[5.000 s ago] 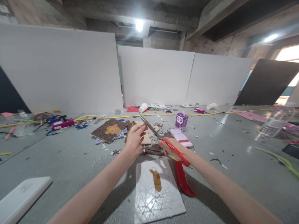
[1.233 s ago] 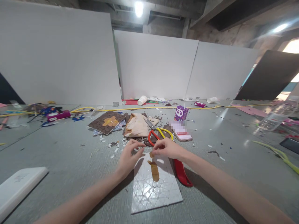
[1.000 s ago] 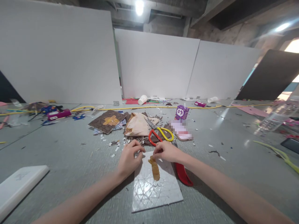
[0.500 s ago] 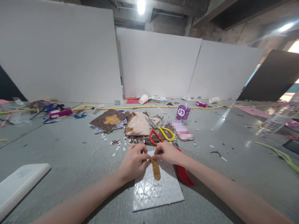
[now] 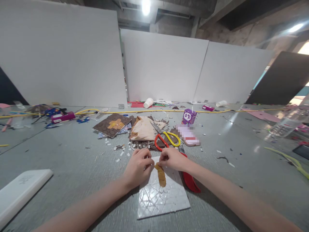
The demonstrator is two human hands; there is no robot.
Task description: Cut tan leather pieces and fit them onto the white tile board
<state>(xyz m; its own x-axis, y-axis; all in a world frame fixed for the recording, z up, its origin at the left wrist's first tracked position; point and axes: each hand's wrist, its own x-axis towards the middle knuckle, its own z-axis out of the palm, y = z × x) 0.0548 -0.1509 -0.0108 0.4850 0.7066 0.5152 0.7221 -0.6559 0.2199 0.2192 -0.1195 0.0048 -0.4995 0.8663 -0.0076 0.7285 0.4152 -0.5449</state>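
Observation:
A white board with a raised tile-like pattern lies flat on the surface in front of me. A strip of ochre pieces runs down its upper middle. At the top of that strip, my right hand pinches a small ochre piece with thumb and forefinger. My left hand is closed just left of the strip, thumb against curled fingers over the board's left edge; whatever it may hold is hidden. A red-handled cutter lies partly under my right wrist. Beyond the hands rest scissors with red and yellow handles.
Behind the hands are a cream cloth bag, a brown patterned board with an orange flower, and a purple drink carton. A white slab lies at left. A yellow cable crosses the back. Paper scraps are scattered around.
My left fingertips have drawn slightly left, away from the top of the ochre strip. My right hand stays nearly where it was.

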